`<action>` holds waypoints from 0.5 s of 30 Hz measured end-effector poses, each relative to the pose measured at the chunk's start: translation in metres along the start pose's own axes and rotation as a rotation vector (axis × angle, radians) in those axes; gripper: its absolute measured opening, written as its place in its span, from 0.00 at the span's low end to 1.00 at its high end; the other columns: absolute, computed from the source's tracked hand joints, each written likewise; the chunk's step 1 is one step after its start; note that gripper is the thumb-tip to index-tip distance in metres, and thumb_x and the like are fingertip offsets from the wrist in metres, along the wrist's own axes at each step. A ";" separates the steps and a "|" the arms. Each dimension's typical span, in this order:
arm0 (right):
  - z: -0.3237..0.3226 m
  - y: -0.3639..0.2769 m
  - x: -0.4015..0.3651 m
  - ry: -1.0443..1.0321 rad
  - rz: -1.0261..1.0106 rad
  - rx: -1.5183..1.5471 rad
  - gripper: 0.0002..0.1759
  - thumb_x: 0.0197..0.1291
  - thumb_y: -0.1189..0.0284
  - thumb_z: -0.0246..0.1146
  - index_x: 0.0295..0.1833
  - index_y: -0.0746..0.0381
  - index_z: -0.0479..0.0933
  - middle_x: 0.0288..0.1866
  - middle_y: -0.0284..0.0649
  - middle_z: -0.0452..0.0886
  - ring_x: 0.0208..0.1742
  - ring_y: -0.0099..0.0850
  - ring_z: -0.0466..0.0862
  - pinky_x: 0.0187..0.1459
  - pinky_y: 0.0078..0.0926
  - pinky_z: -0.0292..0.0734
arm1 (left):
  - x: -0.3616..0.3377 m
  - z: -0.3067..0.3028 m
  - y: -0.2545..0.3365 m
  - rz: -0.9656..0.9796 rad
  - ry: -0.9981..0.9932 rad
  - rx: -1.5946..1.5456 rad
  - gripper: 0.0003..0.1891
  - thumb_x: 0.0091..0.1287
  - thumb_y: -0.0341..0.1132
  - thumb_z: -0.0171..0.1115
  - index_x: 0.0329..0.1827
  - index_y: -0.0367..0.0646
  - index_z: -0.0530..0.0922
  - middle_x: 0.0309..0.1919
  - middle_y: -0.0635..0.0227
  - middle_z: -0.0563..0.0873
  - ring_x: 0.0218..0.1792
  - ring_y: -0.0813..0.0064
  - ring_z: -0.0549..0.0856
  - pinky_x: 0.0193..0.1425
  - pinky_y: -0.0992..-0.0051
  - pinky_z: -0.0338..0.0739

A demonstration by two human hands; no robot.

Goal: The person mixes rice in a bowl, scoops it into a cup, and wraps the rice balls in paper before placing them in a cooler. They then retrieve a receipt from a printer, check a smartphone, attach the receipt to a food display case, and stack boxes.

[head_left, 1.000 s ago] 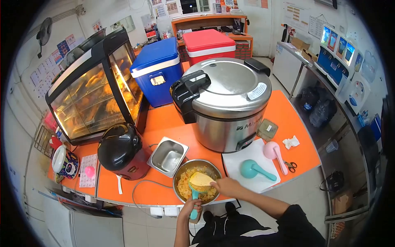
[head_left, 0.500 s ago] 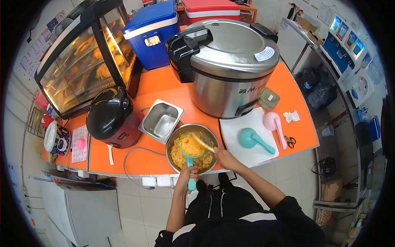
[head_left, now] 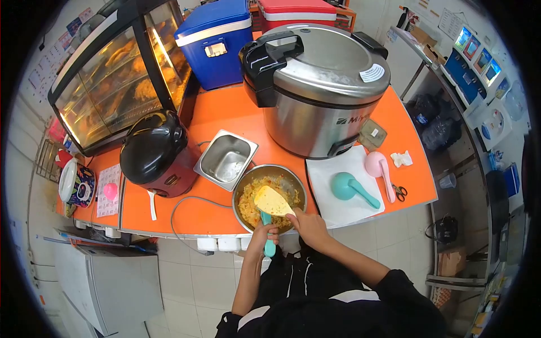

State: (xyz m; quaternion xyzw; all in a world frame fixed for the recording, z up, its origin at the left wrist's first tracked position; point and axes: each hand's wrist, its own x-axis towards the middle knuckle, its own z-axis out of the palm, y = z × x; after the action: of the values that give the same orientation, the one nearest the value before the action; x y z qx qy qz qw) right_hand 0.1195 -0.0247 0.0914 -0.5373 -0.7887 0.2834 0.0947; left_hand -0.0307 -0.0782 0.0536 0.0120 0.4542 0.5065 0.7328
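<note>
A pale yellow rice paddle [head_left: 272,201] is gripped in my right hand [head_left: 309,226], its flat blade spread over a steel bowl [head_left: 300,185] near the table's front edge. Yellowish fried rice [head_left: 248,201] with orange bits lies in the bowl. My left hand [head_left: 261,237] is closed round the handle of a teal rice scoop [head_left: 270,249], at the bowl's near rim. The paddle's blade hides most of the scoop's cup, so its contents cannot be seen. Bits of rice cling to the paddle.
A rectangular steel pan [head_left: 226,160] stands behind the bowl, beside a small black-and-red rice cooker [head_left: 154,147]. A large steel cooker [head_left: 315,121] sits behind. Rightward, a second teal scoop [head_left: 345,186] rests on white paper, with a pink scoop [head_left: 376,165] and scissors [head_left: 399,193] nearby.
The paddle has turned, its broad blade now facing up and covering the scoop's cup, where rice showed before. My right hand has moved slightly nearer my left. The view has shifted a little.
</note>
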 end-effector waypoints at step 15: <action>-0.066 0.039 0.109 -0.765 0.111 0.355 0.28 0.63 0.49 0.38 0.23 0.59 0.67 0.10 0.32 0.63 0.09 0.25 0.62 0.11 0.24 0.58 | -0.025 -0.005 0.028 -0.075 -0.222 0.212 0.10 0.59 0.26 0.48 0.41 0.48 0.61 0.16 0.78 0.63 0.11 0.90 0.61 0.11 0.87 0.60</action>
State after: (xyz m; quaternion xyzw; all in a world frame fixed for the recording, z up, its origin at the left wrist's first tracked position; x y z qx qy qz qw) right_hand 0.1368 0.1066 0.1073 -0.4105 -0.6757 0.5985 -0.1290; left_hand -0.0564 -0.0850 0.0804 0.1283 0.4216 0.4235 0.7915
